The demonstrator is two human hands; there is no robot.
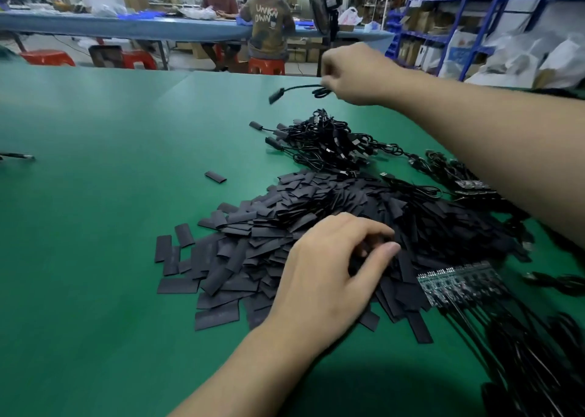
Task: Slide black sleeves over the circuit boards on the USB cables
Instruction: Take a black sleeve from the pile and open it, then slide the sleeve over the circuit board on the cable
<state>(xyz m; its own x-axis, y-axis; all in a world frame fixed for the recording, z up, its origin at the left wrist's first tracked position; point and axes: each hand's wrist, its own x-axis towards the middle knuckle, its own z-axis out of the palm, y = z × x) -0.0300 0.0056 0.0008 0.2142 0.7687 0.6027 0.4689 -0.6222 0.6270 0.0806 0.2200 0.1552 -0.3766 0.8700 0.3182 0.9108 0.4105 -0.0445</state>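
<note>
A: Head cam, which step?
B: Between pieces, prob. Cable [300, 88] w/ sleeved end held up in right hand [351, 74] over finished heap [323, 144]; left hand [329, 264] down in sleeve pile [253, 242]
A: Next?
B: Drop cable on heap, then fetch a bare board [459, 282] from row at near right & line up square to slide in
A: Grips?
B: Right: fingers curled tight round cable. Left: thumb & fingers nearly closed, pinching one sleeve [368, 245] off pile, by look of it

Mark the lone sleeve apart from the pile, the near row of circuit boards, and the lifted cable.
lone sleeve [215, 177], head view, its middle.
near row of circuit boards [456, 282], head view, row's middle.
lifted cable [304, 86], head view, cord near sleeved end.
</note>
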